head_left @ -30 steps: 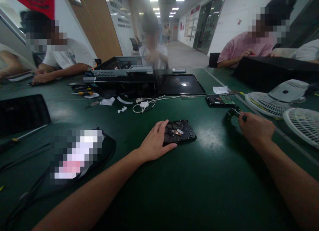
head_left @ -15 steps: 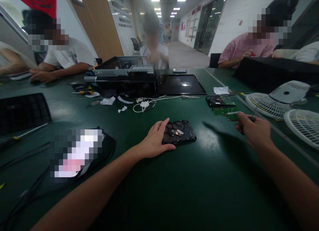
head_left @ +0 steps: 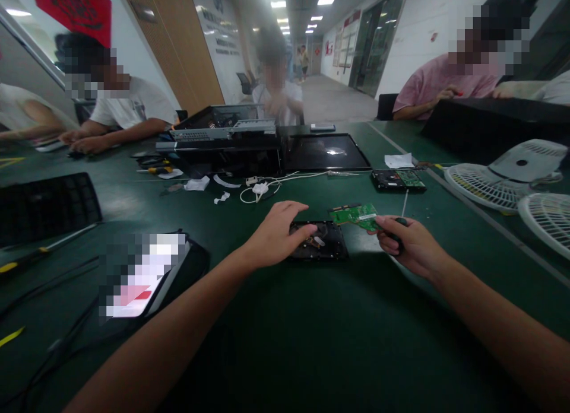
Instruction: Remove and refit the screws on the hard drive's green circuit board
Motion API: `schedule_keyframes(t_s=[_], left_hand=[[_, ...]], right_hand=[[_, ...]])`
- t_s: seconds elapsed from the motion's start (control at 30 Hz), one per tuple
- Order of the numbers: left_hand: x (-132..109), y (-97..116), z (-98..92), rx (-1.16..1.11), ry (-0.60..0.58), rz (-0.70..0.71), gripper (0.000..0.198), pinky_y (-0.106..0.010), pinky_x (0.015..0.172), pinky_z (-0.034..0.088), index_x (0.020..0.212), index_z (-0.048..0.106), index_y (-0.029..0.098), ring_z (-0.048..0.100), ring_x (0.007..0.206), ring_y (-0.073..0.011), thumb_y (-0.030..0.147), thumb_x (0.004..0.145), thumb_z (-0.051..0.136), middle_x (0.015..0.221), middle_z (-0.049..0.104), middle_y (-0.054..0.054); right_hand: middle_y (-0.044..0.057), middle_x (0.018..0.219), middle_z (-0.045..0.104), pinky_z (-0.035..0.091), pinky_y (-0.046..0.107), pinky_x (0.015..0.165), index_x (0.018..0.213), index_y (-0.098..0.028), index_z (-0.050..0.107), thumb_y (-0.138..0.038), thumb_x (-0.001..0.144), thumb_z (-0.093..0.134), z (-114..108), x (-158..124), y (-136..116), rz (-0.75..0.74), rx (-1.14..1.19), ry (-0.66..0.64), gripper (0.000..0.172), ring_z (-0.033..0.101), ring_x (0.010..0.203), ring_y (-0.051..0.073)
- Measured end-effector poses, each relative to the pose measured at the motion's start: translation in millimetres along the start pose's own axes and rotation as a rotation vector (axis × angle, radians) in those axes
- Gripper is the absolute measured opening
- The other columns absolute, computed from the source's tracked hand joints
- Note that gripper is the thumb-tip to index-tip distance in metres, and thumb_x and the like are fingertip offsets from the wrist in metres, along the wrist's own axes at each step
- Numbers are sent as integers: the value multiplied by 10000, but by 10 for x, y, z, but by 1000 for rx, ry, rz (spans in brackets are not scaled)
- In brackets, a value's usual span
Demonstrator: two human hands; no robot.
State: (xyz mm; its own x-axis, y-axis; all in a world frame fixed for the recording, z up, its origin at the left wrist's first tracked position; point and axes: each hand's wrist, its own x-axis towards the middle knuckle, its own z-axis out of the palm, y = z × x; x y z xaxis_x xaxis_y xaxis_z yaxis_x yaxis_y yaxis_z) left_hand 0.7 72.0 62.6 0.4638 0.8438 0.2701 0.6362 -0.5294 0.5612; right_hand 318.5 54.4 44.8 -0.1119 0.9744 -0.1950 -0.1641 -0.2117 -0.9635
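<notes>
A black hard drive (head_left: 332,247) lies flat on the green table, its underside with a small metallic contact patch facing up. Over its left end hovers my left hand (head_left: 276,236), thumb and fingers apart and holding nothing; part of the drive is hidden behind it. In my right hand (head_left: 416,247) are a green circuit board (head_left: 355,216), pinched at its right edge, and a screwdriver (head_left: 400,224) with a dark handle and its thin shaft pointing up. The board is held above the drive's far right part.
Another hard drive (head_left: 398,181) with its board showing lies beyond my right hand. White fan grilles (head_left: 481,187) are at the right, a lit phone (head_left: 145,276) at the left. A computer case (head_left: 218,155), flat panel (head_left: 327,152) and white cable (head_left: 260,190) lie farther back. Co-workers sit around the table.
My right hand has moved left with the circuit board and screwdriver, from near the far drive to the near one. My left hand has lifted off the near drive.
</notes>
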Motion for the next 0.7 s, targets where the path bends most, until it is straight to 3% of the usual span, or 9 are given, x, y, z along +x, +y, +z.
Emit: schedule_keyframes(t_s=[0.07, 0.2, 0.37, 0.47, 0.6, 0.7], left_hand=[[103, 119, 6, -112, 10, -31, 383, -444, 1020, 521, 1257, 684, 190, 667, 1145, -274, 465, 1021, 559, 1236, 719, -103], [328, 215, 127, -321, 37, -86, 391, -368, 814, 550, 1149, 708, 179, 696, 908, -228, 526, 991, 622, 1035, 747, -87], [658, 199, 246, -568, 137, -82, 349, -328, 777, 565, 1180, 689, 154, 689, 873, -182, 315, 880, 766, 1113, 736, -96], [771, 207, 209, -725, 88, -139, 390, -310, 707, 566, 1203, 659, 129, 695, 826, -177, 240, 851, 784, 1007, 739, -91], [736, 182, 207, -778, 17, -157, 455, -316, 687, 558, 1233, 641, 151, 713, 819, -191, 213, 819, 817, 961, 754, -70], [670, 157, 298, -796, -21, -116, 443, -342, 756, 572, 1232, 650, 144, 731, 868, -205, 198, 823, 813, 966, 763, -76]], right_hand=[[-35, 546, 462, 244, 251, 461, 815, -168, 704, -405, 849, 832, 57, 1, 2, 4, -7, -55, 272, 360, 500, 85], [-47, 517, 434, 225, 255, 459, 822, -172, 708, -420, 883, 798, 176, 20, -16, -10, 7, -110, 271, 342, 481, 81], [-28, 584, 511, 260, 244, 460, 834, -184, 681, -420, 871, 817, 333, 161, 13, -6, 16, -129, 274, 403, 509, 84], [-20, 641, 544, 233, 224, 447, 840, -192, 641, -430, 847, 842, 334, 266, 62, -1, 63, -135, 312, 412, 526, 76], [-34, 618, 520, 178, 209, 433, 889, -207, 641, -459, 827, 853, 241, 296, 125, 13, 142, -132, 335, 392, 511, 70], [-43, 613, 531, 193, 207, 435, 980, -210, 689, -383, 761, 915, 198, 246, 141, 35, 94, -101, 359, 415, 515, 72]])
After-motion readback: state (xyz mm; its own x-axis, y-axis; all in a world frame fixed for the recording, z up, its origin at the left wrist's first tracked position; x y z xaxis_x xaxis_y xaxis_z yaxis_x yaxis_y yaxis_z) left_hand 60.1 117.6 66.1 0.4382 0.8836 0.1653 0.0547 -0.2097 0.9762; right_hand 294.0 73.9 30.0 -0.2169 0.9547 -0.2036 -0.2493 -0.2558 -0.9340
